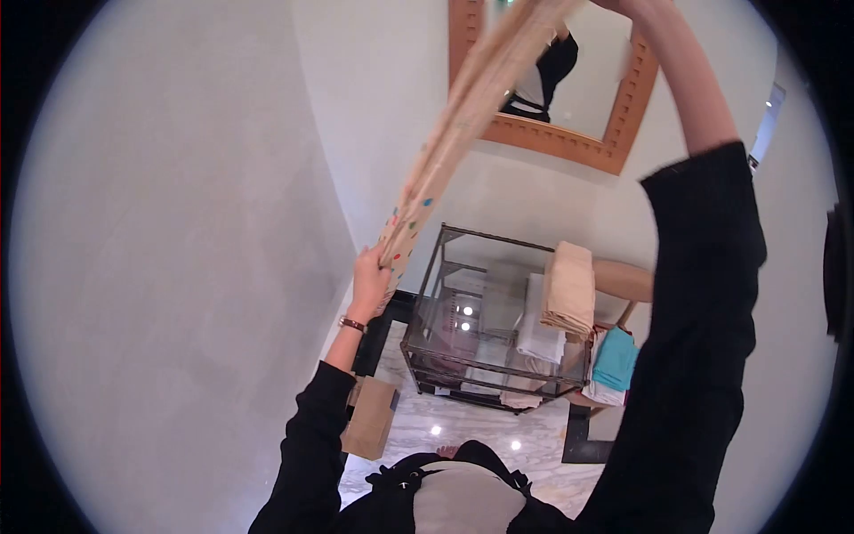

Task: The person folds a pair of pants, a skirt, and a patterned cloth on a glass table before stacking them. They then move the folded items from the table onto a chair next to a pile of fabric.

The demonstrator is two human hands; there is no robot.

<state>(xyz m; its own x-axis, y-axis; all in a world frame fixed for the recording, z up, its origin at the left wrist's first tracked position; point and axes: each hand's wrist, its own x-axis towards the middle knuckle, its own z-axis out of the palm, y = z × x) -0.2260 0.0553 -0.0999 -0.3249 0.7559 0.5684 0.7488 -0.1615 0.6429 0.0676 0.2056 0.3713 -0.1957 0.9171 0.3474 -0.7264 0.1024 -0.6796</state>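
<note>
A long beige cloth (445, 160) with coloured dots near its lower end stretches diagonally up to the top edge of the view, bunched into a narrow strip. My left hand (370, 280) is closed around its lower end; a dark-banded watch or bracelet is on that wrist. High at the top edge, my right hand (623, 5) is at the cloth's upper end, mostly cut off by the frame. It appears to grip the cloth there, though its fingers hardly show.
A glass-topped metal rack (480, 325) holds a folded beige towel stack (569, 285) and a folded white cloth (539, 334). Beside it are a turquoise folded cloth (614, 359) and a wooden chair (623, 279). A cardboard box (372, 418) sits on the marble floor (534, 481). A wood-framed mirror (556, 141) hangs behind.
</note>
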